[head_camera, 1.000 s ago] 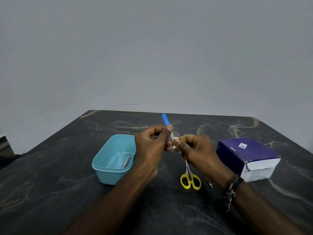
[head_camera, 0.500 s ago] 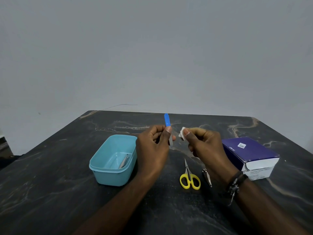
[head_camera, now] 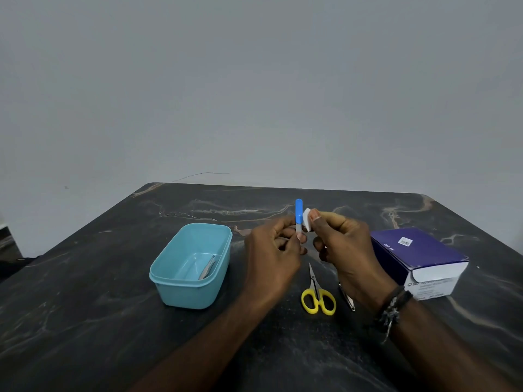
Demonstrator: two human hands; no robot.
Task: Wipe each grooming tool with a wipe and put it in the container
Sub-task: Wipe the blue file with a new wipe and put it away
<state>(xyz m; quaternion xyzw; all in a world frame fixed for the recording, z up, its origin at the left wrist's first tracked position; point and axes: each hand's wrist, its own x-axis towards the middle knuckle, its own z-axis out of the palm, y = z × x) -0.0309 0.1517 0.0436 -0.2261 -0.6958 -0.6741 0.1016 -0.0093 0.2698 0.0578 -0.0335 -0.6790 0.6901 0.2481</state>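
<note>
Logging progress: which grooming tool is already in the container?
The metal tweezers, alone inside the teal container; scissors and clipper lie on the table.

Right hand (head_camera: 343,250) partly hides the nail clipper (head_camera: 347,298).

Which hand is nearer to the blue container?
Left. The left hand is just right of the blue container, holding a blue-handled tool. The right hand is farther right, beyond it.

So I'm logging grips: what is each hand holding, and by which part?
Left hand pinches the nail file by its lower metal end, blue handle up; right hand pinches a folded wipe by its edge.
</note>
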